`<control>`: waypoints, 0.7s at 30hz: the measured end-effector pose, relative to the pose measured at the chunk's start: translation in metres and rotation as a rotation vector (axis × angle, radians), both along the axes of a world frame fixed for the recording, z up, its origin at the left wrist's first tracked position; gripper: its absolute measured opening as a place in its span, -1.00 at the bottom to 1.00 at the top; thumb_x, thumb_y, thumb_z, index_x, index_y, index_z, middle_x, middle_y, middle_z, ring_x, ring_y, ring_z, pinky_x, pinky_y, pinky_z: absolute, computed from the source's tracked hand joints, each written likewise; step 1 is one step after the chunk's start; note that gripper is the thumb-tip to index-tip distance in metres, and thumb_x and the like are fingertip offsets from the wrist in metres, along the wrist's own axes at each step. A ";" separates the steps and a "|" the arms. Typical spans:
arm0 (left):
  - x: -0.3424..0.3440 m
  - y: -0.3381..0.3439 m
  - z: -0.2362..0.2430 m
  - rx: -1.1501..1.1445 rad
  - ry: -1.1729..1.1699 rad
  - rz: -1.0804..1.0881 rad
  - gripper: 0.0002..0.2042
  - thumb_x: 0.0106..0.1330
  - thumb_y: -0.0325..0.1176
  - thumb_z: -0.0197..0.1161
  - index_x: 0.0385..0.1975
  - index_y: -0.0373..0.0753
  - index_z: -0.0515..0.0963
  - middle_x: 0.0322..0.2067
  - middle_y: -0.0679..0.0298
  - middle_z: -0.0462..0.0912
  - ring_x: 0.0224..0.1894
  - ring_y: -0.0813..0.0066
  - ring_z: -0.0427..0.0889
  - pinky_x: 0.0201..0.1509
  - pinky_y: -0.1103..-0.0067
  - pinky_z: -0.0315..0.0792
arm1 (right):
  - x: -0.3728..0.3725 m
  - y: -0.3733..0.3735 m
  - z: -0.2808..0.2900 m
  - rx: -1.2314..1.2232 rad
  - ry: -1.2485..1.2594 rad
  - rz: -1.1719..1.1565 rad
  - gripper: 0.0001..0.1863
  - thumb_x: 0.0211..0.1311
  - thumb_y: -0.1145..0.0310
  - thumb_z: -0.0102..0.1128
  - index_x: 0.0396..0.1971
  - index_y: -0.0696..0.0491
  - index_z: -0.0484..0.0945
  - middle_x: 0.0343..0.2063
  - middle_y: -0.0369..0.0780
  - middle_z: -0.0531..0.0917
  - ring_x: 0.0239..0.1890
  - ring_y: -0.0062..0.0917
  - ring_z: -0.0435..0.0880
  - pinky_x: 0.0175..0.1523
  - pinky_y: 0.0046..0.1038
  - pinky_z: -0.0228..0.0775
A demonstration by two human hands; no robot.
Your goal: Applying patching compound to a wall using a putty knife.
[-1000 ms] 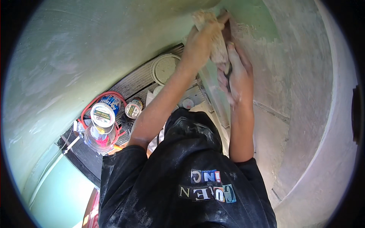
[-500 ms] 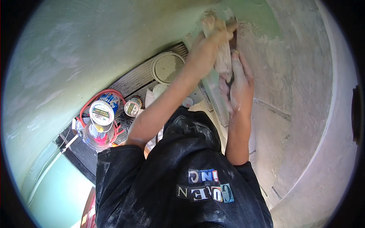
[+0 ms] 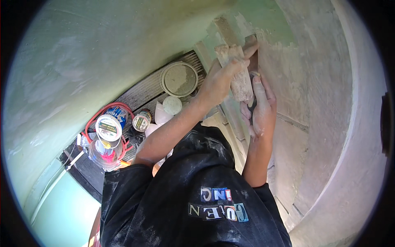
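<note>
At far centre, the left hand [image 3: 224, 78] grips a pale slab [image 3: 241, 87], the right hand [image 3: 264, 109] a scraper [image 3: 253, 61]; open wall [image 3: 288, 82] spreads right, a tub rim [image 3: 163, 79] left.

Chalky, rough-faced block [image 3: 242, 88] in the left grip [image 3: 220, 79]
Left of it, weathered, ribbed wood-look planks [image 3: 144, 89]; right, a matt, patchily smeared wall [image 3: 325, 82]; below, a dusty, matt black cloth shirt [image 3: 164, 214].

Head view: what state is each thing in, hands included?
Left hand: closed around the pale block
Right hand: closed on the flat-bladed tool
Black shirt: worn, dust-smeared
Red hose: looped
Green wall: partly coated
Clear container: pink showing within
</note>
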State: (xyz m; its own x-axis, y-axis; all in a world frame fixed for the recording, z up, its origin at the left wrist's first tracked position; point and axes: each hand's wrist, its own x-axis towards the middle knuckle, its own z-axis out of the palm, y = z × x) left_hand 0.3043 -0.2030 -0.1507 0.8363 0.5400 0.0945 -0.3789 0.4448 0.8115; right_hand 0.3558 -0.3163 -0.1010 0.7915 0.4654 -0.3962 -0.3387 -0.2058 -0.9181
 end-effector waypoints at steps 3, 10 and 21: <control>0.005 0.013 0.008 -0.209 -0.040 0.126 -0.47 0.41 -0.23 0.04 0.30 -0.43 0.45 0.16 0.20 0.57 0.25 0.53 0.41 0.39 0.56 0.19 | 0.009 0.016 0.005 -0.029 -0.038 0.048 -0.58 0.51 0.16 0.12 0.18 0.12 0.51 -0.54 -0.33 0.54 -0.76 -0.74 0.25 -0.70 -0.64 -0.04; -0.004 -0.005 -0.003 0.169 0.039 -0.035 -0.34 0.41 -0.15 -0.13 0.38 -0.56 0.26 0.44 -0.03 0.29 0.55 0.24 0.11 0.61 0.42 -0.15 | -0.003 -0.005 -0.005 -0.053 -0.047 0.017 -0.57 0.52 0.15 0.11 0.20 0.12 0.51 -0.53 -0.33 0.55 -0.77 -0.74 0.26 -0.71 -0.64 -0.04; -0.004 -0.011 -0.014 0.126 0.008 0.065 -0.51 0.44 -0.35 -0.01 0.30 -0.48 0.42 0.36 0.03 0.43 0.46 0.28 0.28 0.53 0.43 0.06 | -0.003 -0.022 0.010 -0.016 0.058 0.039 -0.53 0.54 0.21 0.08 0.31 0.13 0.45 -0.35 -0.31 0.62 -0.73 -0.76 0.24 -0.64 -0.63 0.09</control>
State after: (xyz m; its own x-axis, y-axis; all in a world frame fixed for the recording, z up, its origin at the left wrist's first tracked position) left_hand 0.3002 -0.2142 -0.1643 0.8009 0.5772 0.1591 -0.3973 0.3136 0.8625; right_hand 0.3523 -0.3379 -0.0913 0.7482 0.4891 -0.4483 -0.3825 -0.2340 -0.8938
